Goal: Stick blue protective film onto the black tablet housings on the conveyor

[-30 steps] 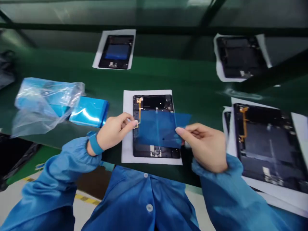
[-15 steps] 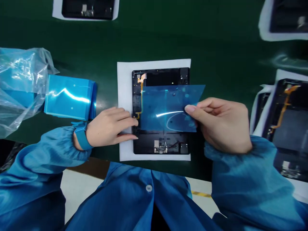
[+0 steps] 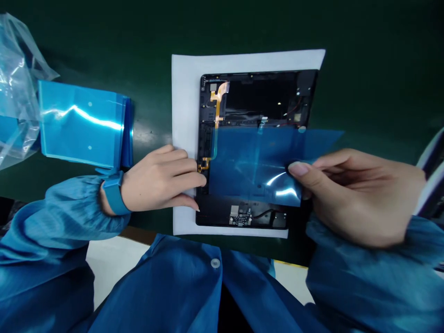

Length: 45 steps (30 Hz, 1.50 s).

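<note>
An opened black tablet frame (image 3: 256,99) with an orange flex cable lies on a white sheet (image 3: 185,92) on the green belt. A see-through blue film (image 3: 249,159) hangs over the frame's lower half. My right hand (image 3: 350,194) pinches the film's right edge between thumb and fingers. My left hand (image 3: 159,178) rests on the white sheet with its fingertips against the frame's left edge, beside the film's left side; its fingers are held together and hold nothing I can see.
A stack of blue films (image 3: 83,125) lies to the left on the green belt (image 3: 364,69), next to a crumpled clear plastic bag (image 3: 17,88). Another white sheet's edge (image 3: 432,171) shows at the far right. My blue coat fills the bottom.
The view has dropped and closed in on the tablet. The left hand let go of the film's left edge and settled on the sheet; the film came lower over the frame.
</note>
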Tool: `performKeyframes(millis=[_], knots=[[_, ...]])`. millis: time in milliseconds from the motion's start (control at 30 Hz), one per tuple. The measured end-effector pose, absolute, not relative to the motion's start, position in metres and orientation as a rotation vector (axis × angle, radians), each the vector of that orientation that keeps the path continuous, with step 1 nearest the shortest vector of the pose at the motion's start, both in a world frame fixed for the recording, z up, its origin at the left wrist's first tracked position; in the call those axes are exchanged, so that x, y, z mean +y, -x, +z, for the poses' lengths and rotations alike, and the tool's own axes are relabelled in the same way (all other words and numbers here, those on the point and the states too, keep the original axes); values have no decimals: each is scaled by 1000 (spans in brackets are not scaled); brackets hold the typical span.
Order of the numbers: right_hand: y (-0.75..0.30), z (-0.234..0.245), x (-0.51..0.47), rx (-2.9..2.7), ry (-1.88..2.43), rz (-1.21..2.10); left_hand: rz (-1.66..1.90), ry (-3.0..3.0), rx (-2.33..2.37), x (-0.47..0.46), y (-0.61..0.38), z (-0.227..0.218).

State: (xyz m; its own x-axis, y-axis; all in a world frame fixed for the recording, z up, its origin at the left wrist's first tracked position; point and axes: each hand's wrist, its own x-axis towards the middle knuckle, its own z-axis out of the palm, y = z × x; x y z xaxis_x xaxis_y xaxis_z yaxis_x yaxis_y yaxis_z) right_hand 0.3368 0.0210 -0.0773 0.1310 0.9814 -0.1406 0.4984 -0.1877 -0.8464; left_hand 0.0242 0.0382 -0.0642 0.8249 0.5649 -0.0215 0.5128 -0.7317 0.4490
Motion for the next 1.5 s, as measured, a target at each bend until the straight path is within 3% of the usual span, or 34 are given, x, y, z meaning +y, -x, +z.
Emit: performKeyframes(millis=[1500], knots=[[-330, -69, 29, -1507, 1719, 993, 341, -2631, 724, 38, -23, -66]])
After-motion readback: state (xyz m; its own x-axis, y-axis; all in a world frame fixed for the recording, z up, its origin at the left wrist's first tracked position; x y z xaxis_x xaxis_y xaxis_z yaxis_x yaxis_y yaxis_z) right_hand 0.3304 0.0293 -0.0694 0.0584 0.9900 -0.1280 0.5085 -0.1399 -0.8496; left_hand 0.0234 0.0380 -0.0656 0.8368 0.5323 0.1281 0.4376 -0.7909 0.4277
